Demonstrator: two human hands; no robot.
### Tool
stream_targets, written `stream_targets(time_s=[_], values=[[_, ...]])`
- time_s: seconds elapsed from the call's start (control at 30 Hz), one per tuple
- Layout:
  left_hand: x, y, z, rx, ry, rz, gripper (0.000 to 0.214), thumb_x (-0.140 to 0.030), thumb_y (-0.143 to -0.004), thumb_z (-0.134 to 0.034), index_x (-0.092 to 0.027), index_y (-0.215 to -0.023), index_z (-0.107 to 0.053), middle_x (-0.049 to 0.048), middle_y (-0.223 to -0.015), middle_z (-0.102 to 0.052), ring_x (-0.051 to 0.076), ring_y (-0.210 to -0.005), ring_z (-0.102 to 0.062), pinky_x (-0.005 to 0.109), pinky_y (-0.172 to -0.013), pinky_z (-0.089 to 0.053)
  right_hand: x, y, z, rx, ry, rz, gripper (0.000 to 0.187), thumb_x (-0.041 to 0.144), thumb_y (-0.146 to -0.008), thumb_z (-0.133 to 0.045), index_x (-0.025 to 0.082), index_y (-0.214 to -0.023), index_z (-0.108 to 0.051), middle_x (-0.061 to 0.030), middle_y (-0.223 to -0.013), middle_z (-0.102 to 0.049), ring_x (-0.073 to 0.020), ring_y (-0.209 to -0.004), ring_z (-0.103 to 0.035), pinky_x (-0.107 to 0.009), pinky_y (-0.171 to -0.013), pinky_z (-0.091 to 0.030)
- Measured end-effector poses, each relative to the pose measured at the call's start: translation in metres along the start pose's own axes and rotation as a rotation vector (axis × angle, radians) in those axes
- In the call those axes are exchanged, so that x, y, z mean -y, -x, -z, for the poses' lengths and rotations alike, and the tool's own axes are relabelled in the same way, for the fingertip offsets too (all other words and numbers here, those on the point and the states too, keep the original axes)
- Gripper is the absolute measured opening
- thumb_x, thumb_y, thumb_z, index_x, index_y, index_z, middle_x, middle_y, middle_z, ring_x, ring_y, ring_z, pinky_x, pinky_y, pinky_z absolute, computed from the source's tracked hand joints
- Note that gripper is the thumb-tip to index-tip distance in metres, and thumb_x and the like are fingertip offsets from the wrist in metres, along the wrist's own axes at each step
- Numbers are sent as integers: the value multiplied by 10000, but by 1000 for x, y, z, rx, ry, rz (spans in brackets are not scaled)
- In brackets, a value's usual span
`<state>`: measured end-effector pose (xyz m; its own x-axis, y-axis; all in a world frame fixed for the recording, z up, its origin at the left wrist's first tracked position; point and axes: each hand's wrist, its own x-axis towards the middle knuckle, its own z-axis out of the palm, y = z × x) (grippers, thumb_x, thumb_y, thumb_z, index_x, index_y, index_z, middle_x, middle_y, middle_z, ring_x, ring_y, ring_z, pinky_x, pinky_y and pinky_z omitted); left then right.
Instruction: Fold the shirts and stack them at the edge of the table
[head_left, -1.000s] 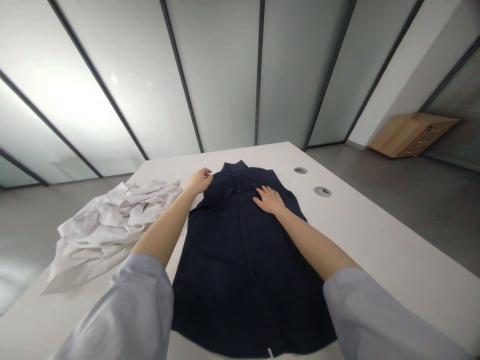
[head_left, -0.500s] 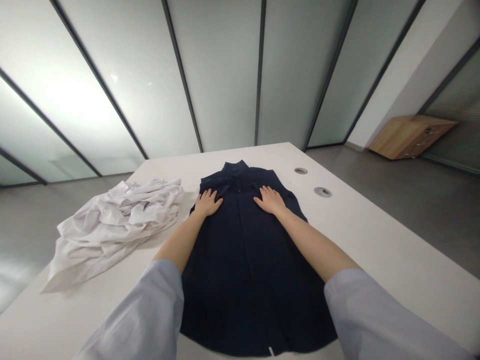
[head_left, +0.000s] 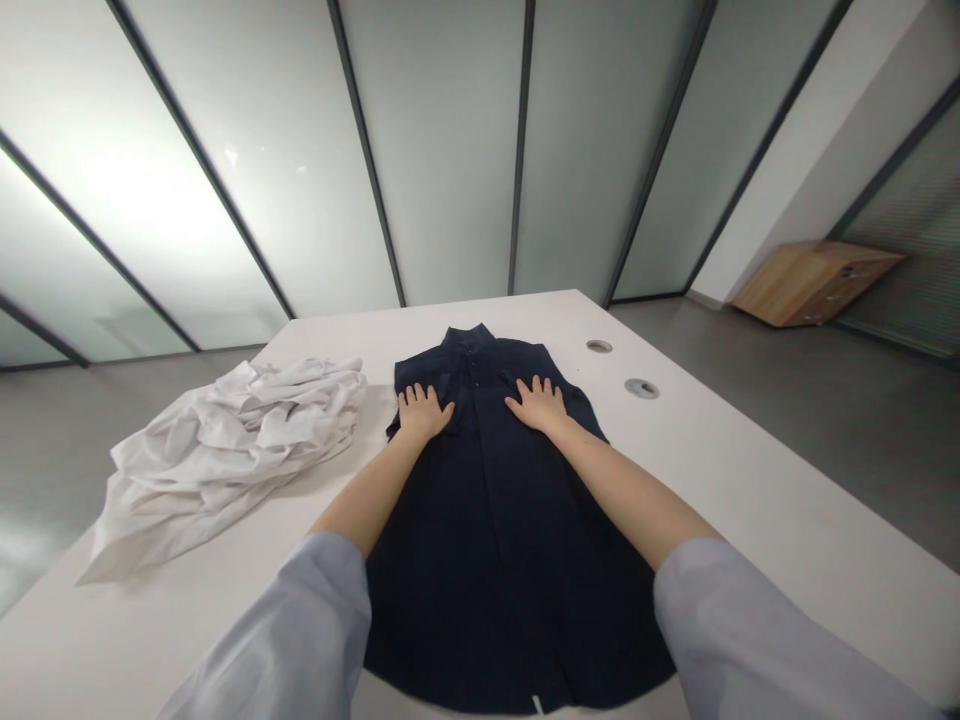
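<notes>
A dark navy shirt (head_left: 495,540) lies flat on the white table (head_left: 750,480), buttoned front up, collar at the far end. My left hand (head_left: 422,411) rests flat on its left chest, fingers spread and holding nothing. On the right chest lies my right hand (head_left: 538,403), also flat with fingers apart. Both sleeves of the shirt seem folded in out of sight. My forearms run down over the shirt's body towards me.
A crumpled heap of white cloth (head_left: 225,450) lies on the table to the left of the shirt. Two round cable holes (head_left: 641,387) sit in the table at the right. Frosted glass walls stand behind, and a wooden cabinet (head_left: 814,282) is on the floor far right.
My left hand let go of the shirt's left shoulder edge, which it held a second ago, and came down flat on the chest. The right hand barely moved.
</notes>
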<state>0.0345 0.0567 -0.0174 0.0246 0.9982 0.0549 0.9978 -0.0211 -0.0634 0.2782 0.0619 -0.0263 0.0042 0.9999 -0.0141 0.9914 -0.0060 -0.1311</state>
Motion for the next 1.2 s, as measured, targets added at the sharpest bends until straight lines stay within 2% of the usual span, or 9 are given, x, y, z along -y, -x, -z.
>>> stream_targets(time_s=[0.1, 0.17, 0.33, 0.5, 0.67, 0.8, 0.9, 1.0, 1.2], values=[[4, -5, -1, -74, 50, -140, 668, -556, -937, -253, -160, -1461, -376, 134, -1531, -348, 301, -1417, -289, 471, -1146, -218, -15, -4, 9, -119, -2, 91, 637, 558, -958, -280, 160, -1430, -432, -167, -1489, -401, -328, -1344, -380, -492, -1077, -288], [10, -9, -3, -55, 106, -161, 634, -541, -954, -203, -195, -1442, -412, 103, -1523, -373, 273, -1410, -311, 462, -1147, -224, -29, -10, 13, -183, -13, 140, 560, 477, -985, -245, 171, -1381, -496, -135, -1473, -435, -284, -1342, -393, -452, -1091, -290], [18, -16, -12, 10, 152, -127, 670, -583, -944, -186, -211, -1467, -379, 99, -1557, -303, 292, -1432, -261, 479, -1145, -221, -54, -21, 4, -78, 18, 185, 558, 443, -984, -269, 174, -1451, -413, -105, -1543, -333, -259, -1417, -282, -410, -1123, -260], [12, -12, -12, 36, 132, -90, 708, -615, -923, -217, -207, -1491, -330, 112, -1569, -268, 332, -1441, -219, 518, -1141, -205, -41, -12, -7, -32, 69, 43, 610, 488, -972, -248, 177, -1487, -349, -136, -1560, -281, -317, -1418, -266, -479, -1123, -223], [0, 5, -3, 41, 106, -30, 714, -605, -918, -249, -173, -1477, -352, 151, -1559, -279, 378, -1419, -246, 550, -1114, -239, -18, 8, 0, -40, 89, -19, 615, 465, -966, -275, 111, -1456, -388, -212, -1519, -328, -370, -1372, -329, -518, -1066, -284], [0, 10, 10, 59, 101, -55, 656, -587, -910, -309, -166, -1383, -482, 186, -1446, -448, 392, -1304, -422, 539, -1019, -372, -14, 9, 14, -78, 93, 66, 484, 406, -942, -369, 136, -1280, -586, -187, -1347, -546, -345, -1257, -467, -500, -1019, -350], [10, -1, 16, -20, 114, -114, 497, -445, -943, -312, -202, -1303, -554, 150, -1315, -568, 321, -1205, -527, 469, -993, -412, -17, -3, 20, -147, 30, 209, 416, 286, -939, -363, 182, -1260, -606, -117, -1340, -570, -276, -1260, -473, -427, -1048, -356], [23, -17, 13, -89, 131, -190, 470, -319, -948, -311, -220, -1372, -490, 109, -1413, -502, 266, -1292, -461, 405, -1058, -366, -19, -17, 17, -142, -19, 282, 456, 225, -937, -342, 181, -1345, -541, -86, -1421, -507, -230, -1313, -432, -384, -1087, -335], [29, -26, -9, 28, 100, -170, 537, -410, -960, -274, -236, -1455, -387, 81, -1538, -350, 267, -1415, -306, 434, -1135, -260, -15, -25, 0, -51, 47, 200, 519, 336, -968, -320, 134, -1433, -433, -128, -1513, -380, -272, -1378, -357, -412, -1109, -304]])
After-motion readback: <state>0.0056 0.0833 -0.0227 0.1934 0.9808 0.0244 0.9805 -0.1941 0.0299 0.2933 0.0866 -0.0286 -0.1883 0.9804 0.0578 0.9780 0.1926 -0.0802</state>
